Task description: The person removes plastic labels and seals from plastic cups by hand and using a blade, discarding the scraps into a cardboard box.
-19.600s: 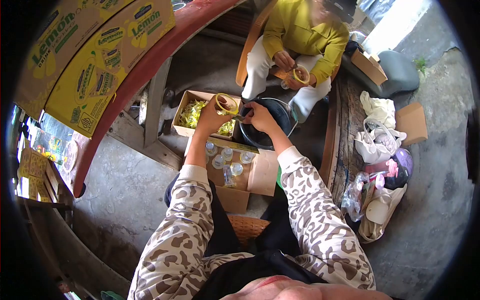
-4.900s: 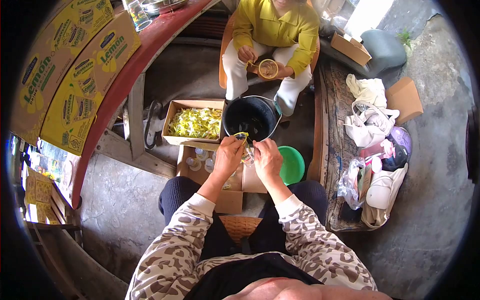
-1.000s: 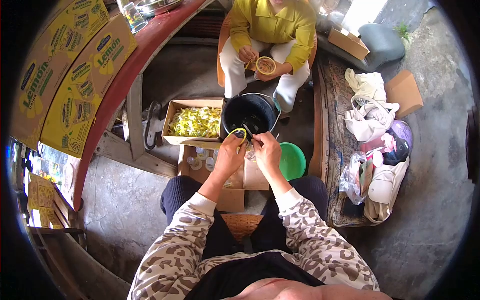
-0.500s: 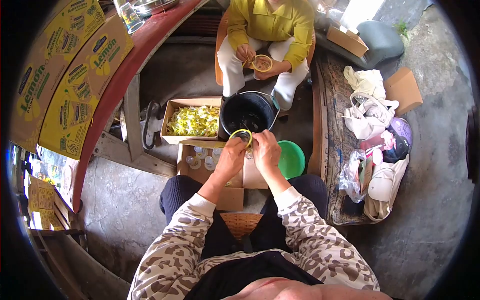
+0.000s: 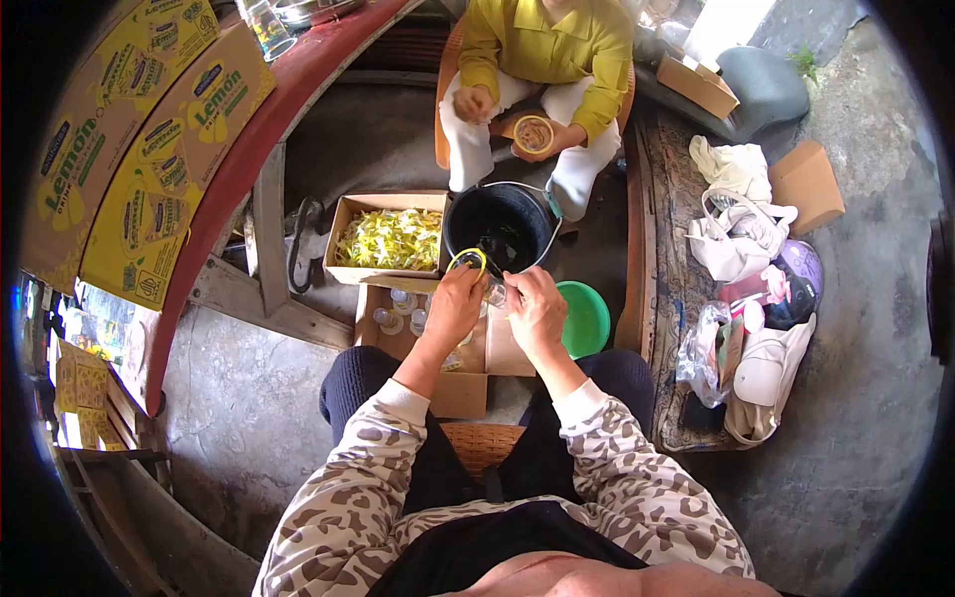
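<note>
Over the near edge of the black bucket, my left hand is closed around a clear plastic cup. A yellow ring shows at the cup's upper edge, beyond my left fingers. My right hand is closed, its fingertips pinched at the cup's right side. Whether a small tool is also in those fingers cannot be seen. Left of the bucket, a cardboard box holds yellow and white strips. Below my hands, an open carton contains several clear plastic cups.
A green basin is by my right knee. Opposite sits a person in a yellow shirt, holding a yellow-rimmed cup. Lemon drink cartons line the red-edged table at left; bags lie on the bench at right.
The yellow ring has tilted and shifted left with my left hand. My right hand has moved slightly right and down, away from the ring. The other person's hands have moved apart.
</note>
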Motion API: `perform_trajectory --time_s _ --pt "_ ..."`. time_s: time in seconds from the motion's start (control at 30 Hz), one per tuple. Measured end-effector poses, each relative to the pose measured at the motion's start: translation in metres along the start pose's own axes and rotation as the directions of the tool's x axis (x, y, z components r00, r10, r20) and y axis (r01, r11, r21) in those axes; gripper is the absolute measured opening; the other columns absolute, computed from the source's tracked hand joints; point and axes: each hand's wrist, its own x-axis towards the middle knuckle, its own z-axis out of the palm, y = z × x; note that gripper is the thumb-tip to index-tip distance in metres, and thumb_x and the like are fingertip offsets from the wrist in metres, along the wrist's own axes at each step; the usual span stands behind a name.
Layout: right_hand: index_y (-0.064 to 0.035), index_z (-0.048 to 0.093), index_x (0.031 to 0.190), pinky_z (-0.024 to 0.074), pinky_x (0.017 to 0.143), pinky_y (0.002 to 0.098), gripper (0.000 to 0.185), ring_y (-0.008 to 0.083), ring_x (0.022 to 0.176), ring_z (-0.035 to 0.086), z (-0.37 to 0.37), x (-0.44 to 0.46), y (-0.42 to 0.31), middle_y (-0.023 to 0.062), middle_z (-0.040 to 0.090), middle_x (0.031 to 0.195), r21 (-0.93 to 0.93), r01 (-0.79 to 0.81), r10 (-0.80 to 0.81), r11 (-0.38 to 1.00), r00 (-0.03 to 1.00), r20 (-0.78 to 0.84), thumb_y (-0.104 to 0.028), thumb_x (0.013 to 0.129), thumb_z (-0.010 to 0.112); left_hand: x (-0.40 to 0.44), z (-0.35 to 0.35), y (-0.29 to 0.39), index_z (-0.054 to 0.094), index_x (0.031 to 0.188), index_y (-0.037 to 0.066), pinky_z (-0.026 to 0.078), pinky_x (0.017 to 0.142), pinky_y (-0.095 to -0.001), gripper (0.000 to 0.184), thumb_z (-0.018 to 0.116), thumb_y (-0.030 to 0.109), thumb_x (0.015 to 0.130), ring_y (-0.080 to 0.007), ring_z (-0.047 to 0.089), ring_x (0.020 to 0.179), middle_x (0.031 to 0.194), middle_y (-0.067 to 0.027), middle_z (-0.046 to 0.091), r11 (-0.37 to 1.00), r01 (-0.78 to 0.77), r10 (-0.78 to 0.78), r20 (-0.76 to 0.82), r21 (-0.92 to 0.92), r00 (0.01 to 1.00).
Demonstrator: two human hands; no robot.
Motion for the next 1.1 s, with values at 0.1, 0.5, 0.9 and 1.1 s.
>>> perform_trajectory --time_s 0.1,0.5,0.9,1.1 --pt "-0.0076 0.066 0.088 0.0495 0.064 0.0393 0.013 0.0259 0.076 0.06 0.0 -0.003 -0.004 0.0057 0.055 0.079 -0.031 0.041 -0.04 0.999 0.999 0.007 -0.003 0.077 0.07 0.0 0.0 -0.002 0.061 0.089 -0.002 0.047 0.07 -0.0482 0.014 0.058 0.01 0.093 -0.0424 0.059 0.082 0.086 -0.021 0.06 0.999 0.037 -0.037 0.006 0.002 0.999" --pt "-0.0073 0.068 0.092 0.049 0.063 0.0391 0.018 0.0264 0.079 0.06 0.016 -0.001 -0.001 0.006 0.055 0.079 -0.105 0.106 -0.106 0.989 0.994 0.013 -0.001 0.076 0.071 -0.004 0.006 -0.001 0.063 0.096 -0.001 0.047 0.072 -0.0487 0.014 0.055 0.011 0.095 -0.0439 0.06 0.085 0.09 -0.0227 0.061 0.995 0.099 -0.101 0.078 0.017 0.992" --pt "-0.0067 0.066 0.085 0.0494 0.067 0.0421 0.008 0.0287 0.079 0.061 0.007 -0.006 0.005 0.0076 0.057 0.078 -0.023 -0.052 0.052 0.998 0.999 -0.012 -0.003 0.078 0.068 -0.004 0.008 -0.008 0.06 0.097 -0.002 0.048 0.08 -0.0495 0.011 0.055 0.004 0.09 -0.0424 0.057 0.094 0.095 -0.0213 0.061 0.997 -0.006 -0.001 0.089 0.075 0.996" --pt "-0.007 0.067 0.098 0.0501 0.071 0.0401 0.026 0.0273 0.086 0.059 0.002 -0.008 0.002 0.0071 0.056 0.087 -0.094 0.035 -0.027 0.995 0.995 0.092 -0.001 0.073 0.069 -0.003 0.007 -0.008 0.06 0.096 -0.003 0.047 0.077 -0.0505 0.01 0.056 0.005 0.09 -0.0431 0.058 0.091 0.093 -0.022 0.061 0.998 -0.014 0.008 0.088 0.061 0.996"
